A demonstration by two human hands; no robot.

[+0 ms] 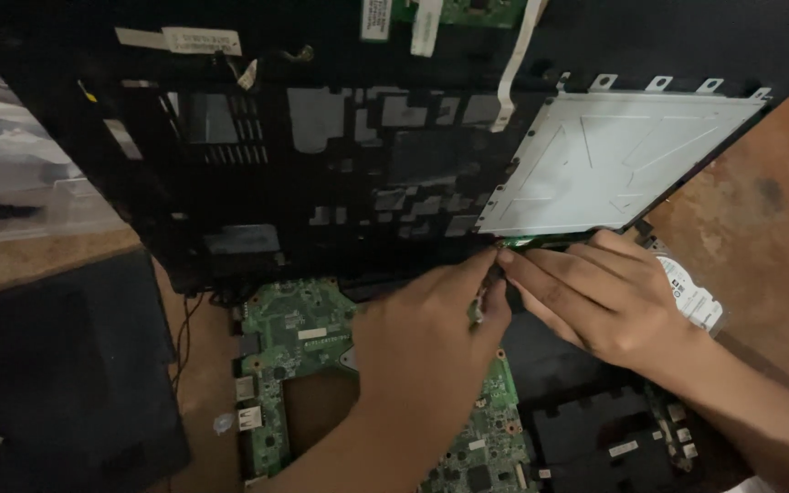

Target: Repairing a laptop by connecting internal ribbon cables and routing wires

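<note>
A black laptop top cover (257,183) is tilted up across the upper view, its underside facing me, with a silver metal plate (614,155) on its right part. Below it lies a green motherboard (289,338) in the black base (595,429). My left hand (422,347) and my right hand (595,301) meet at the cover's lower edge, fingertips pinched together on a small part near a green connector (518,243). What they pinch is too small to name. A white ribbon cable (515,64) hangs from the top.
A hard drive with a white label (691,297) lies under my right hand. The wooden table (760,237) shows at right. A dark flat panel (57,365) lies at lower left, a clear plastic box (20,173) at far left.
</note>
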